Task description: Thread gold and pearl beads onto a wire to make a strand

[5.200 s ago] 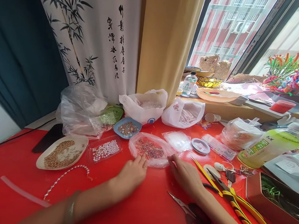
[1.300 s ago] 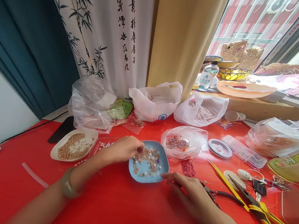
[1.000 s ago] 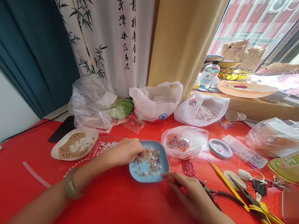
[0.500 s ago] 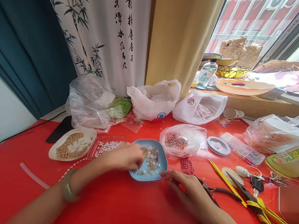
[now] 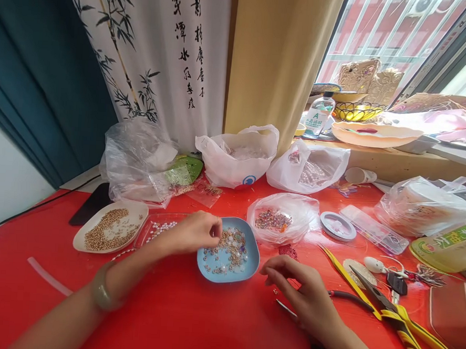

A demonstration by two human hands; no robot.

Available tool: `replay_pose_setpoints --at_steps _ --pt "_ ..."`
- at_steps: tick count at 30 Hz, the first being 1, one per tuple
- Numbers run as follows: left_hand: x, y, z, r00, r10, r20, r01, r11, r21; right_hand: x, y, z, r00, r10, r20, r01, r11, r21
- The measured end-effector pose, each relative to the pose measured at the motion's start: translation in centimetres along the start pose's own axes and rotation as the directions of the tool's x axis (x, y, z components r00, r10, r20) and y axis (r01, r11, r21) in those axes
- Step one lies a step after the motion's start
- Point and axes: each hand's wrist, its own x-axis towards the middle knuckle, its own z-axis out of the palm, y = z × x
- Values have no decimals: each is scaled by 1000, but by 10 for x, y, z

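My left hand (image 5: 197, 231) is over the left edge of a blue dish (image 5: 252, 268). Its thumb and fingertips are pinched; whatever may be between them is too small to make out. In the dish lie loose gold, clear and blue beads (image 5: 234, 245). To the right of the dish hovers my right hand (image 5: 301, 286), fingers loosely bent and slightly apart, with nothing visible in them. Beneath it a thin metal tip (image 5: 287, 308) and part of the pliers (image 5: 349, 298) show. Behind my left forearm is a clear red-looking tray of pearl beads (image 5: 158, 228).
A cream dish (image 5: 79, 239) of gold beads stands at left. Plastic bags (image 5: 237, 159) line the back, and an opened bag (image 5: 311, 213) holds reddish beads. Yellow-handled scissors (image 5: 395, 321), yellow tweezers (image 5: 345, 273), a spool (image 5: 337, 226) and a clear case (image 5: 375, 230) lie at right.
My left hand has moved slightly left and up over the dish. My right hand has drawn back from the dish's edge, its fingers now more bent, baring a metal tip below it.
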Motion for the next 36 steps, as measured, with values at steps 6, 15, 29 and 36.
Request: replay_pose_setpoints --at_steps 6,15,29,36 --pt "3 0 -4 966 -176 -187 95 921 -379 3 2 -1 977 214 -18 -197 926 323" --pt "-8 38 18 989 -148 26 98 503 -859 4 -3 -4 968 235 84 -247 857 452" --pt "-15 56 78 975 -126 183 220 452 -864 9 1 -7 968 233 -95 -204 948 246" --pt "-15 57 81 957 -173 235 267 195 -944 6 1 -1 964 264 35 -262 922 285"
